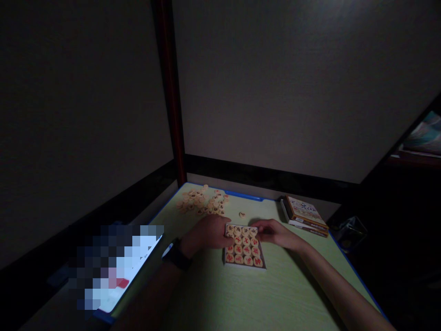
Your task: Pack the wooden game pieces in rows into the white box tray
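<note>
A shallow box (pixel 245 266) lies on the table in front of me, filled with rows of round xiangqi pieces (pixel 247 250). Most of the characters on these pieces are red; those in the far row look dark. My left hand (pixel 216 232) grips the box's left side, its thumb reaching over the rim onto the pieces. At the far right corner, my right hand (pixel 275 233) has its fingers closed against the box edge. Just beyond the box lies a single loose piece (pixel 242 214). A scattered heap of xiangqi pieces (pixel 201 202) covers the table's far left corner.
Two stacked flat boxes (pixel 306 212) sit at the far right of the green table (pixel 285 289), which has a blue edge. A lit tablet-like screen (pixel 138 266), partly pixelated, stands along the left edge. Walls (pixel 268 92) close off the back and left.
</note>
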Tool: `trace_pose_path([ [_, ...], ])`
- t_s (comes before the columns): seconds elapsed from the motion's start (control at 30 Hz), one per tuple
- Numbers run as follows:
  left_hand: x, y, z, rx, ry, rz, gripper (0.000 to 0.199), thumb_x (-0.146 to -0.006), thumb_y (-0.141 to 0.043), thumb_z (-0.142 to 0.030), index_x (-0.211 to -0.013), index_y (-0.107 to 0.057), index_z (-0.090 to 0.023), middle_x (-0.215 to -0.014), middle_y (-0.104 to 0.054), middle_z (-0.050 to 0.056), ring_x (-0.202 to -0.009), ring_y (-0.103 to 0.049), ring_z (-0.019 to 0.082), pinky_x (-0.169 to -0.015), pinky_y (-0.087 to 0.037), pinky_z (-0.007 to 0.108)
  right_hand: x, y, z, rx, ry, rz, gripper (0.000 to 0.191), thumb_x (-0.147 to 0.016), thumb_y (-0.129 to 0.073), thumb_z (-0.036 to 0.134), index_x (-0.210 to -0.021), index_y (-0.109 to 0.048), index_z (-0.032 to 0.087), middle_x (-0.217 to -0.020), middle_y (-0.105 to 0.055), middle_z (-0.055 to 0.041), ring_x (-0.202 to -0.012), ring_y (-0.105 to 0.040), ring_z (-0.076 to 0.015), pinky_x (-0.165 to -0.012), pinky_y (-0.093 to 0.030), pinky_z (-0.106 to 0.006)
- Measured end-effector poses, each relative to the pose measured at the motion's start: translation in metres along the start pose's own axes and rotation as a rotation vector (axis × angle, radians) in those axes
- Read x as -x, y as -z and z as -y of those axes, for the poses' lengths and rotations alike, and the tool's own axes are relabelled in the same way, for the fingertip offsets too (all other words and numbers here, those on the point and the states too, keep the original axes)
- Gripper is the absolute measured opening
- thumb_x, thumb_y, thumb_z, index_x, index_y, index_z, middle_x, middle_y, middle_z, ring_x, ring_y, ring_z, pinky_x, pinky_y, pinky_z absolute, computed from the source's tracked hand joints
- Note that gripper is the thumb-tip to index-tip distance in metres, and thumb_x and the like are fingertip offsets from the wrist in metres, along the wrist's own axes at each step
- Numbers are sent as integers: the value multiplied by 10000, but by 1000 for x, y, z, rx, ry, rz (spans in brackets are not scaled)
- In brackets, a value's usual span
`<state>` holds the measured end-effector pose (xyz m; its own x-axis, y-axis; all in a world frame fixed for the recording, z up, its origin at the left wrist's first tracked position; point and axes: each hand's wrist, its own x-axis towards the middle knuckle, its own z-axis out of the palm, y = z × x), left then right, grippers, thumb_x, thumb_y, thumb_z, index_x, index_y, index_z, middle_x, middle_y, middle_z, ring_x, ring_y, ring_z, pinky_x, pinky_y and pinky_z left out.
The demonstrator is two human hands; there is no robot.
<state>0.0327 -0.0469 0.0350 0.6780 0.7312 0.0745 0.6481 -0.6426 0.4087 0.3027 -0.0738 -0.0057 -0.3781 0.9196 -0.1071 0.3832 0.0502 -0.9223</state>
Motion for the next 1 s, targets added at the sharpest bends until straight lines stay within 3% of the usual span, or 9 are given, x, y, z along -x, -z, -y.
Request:
trace_pose_path([
  [0.1, -3, 8, 14, 26, 100, -123, 190, -775, -613, -276, -924, -706, -204, -782, -731, 13, -721, -649, 171, -647, -421, 255, 0, 2, -1, -2, -13, 7, 365, -681, -751, 329, -992, -718, 141, -770, -631, -11, -731, -573, -168, -707, -448, -293],
  [0.2, -6, 14, 30, -20, 242, -214, 142, -783, -567, -193, -839, -697, -197, -771, -725, 14, -740, -648, 165, -673, -423, 255, 0, 5, -2, -14, -33, 0, 383, -656, -755, 318, -992, -718, 138, -697, -593, 16, -651, -526, -134, -629, -409, -262],
  [0.37, -7, 13, 41, -1, 231, -59, 45, -755, -628, -230, -744, -661, -202, -780, -717, -4, -760, -640, 162, -678, -420, 246, 0, 10, 1, -39, -85, 23, 449, -642, -732, 304, -1061, -704, 143, -632, -537, 46, -519, -394, -77, -480, -271, -214],
  [0.5, -5, 8, 43, 18, 186, 55, 246, -683, -756, -398, -811, -658, -213, -823, -713, -8, -779, -638, 178, -655, -404, 251, 2, 15, 0, -56, -113, 34, 474, -634, -727, 291, -1082, -698, 140, -623, -541, 50, -471, -365, -55, -435, -240, -198],
  [0.73, -6, 2, 49, -37, 215, 68, 280, -696, -747, -424, -854, -662, -209, -886, -721, 14, -829, -651, 207, -700, -429, 279, 5, 18, -2, -94, -164, 14, 518, -623, -755, 287, -1115, -696, 135, -630, -581, 47, -445, -420, -54, -391, -263, -181],
  [1.0, -6, 0, 58, 7, 152, 50, 185, -710, -663, -235, -891, -684, -202, -831, -719, 11, -777, -658, 178, -679, -454, 261, 6, 17, 0, -187, -142, 9, 473, -605, -809, 266, -1052, -718, 144, -646, -622, 37, -469, -471, -59, -428, -341, -185],
])
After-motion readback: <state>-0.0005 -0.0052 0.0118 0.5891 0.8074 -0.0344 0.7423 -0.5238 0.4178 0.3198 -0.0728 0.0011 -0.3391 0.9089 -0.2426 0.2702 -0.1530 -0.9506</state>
